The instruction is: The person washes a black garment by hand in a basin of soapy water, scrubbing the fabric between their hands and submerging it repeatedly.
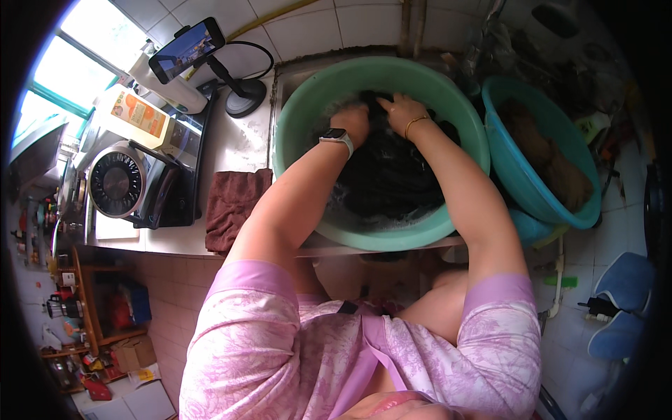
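Observation:
A large green plastic basin (295, 113) holds soapy water and a dark, soaked cloth (388, 173), apparently a garment. At the basin's far side my left hand (353, 124), with a smartwatch (336, 135) on its wrist, is curled on a bunch of the cloth; its fingertips are hidden. Just to the right, my right hand (405, 111) grips the same dark fabric, its index finger stretched toward the left hand. A thin gold bracelet (416, 126) circles that wrist. Suds float along the basin's left and near edges.
Right of the basin, a tilted blue tub (496, 123) contains brown cloth (546, 152). A folded brown towel (236, 205) lies left on the counter. Beyond it stand a phone on a holder (189, 50), a black appliance with a round grille (116, 181) and a labelled jug (139, 115).

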Demonstrator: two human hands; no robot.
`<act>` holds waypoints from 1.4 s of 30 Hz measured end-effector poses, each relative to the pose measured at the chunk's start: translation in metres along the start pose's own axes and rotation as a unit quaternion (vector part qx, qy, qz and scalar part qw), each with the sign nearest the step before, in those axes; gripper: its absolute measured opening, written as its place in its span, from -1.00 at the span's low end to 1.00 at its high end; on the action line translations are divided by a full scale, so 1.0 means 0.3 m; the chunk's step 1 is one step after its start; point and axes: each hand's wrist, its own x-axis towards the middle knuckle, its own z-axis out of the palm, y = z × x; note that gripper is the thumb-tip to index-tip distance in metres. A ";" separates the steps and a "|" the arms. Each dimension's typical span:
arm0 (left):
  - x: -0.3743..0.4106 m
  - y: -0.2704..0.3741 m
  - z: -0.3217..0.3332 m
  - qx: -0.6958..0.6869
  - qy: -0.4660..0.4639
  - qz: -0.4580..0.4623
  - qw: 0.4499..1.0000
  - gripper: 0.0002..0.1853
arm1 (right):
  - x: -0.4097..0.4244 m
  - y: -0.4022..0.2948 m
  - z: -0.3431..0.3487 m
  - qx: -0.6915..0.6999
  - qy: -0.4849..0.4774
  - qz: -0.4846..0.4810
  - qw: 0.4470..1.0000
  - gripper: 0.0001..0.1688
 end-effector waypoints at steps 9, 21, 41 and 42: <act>0.075 -0.010 0.007 -0.518 0.117 -0.170 0.830 -0.47 | 0.006 -0.052 -0.011 0.170 0.064 0.094 0.979 -0.63; 0.064 -0.001 -0.021 -0.533 -0.037 -0.052 0.843 -0.45 | -0.043 -0.186 -0.109 0.184 0.257 -0.012 0.949 -0.60; -0.002 0.145 -0.195 -0.574 -0.043 0.005 0.818 -0.51 | -0.035 0.064 -0.354 0.865 0.204 0.103 0.446 -0.42; 0.004 0.152 -0.204 -0.584 -0.016 -0.004 0.811 -0.52 | -0.032 0.085 -0.339 0.807 0.273 0.092 0.515 -0.46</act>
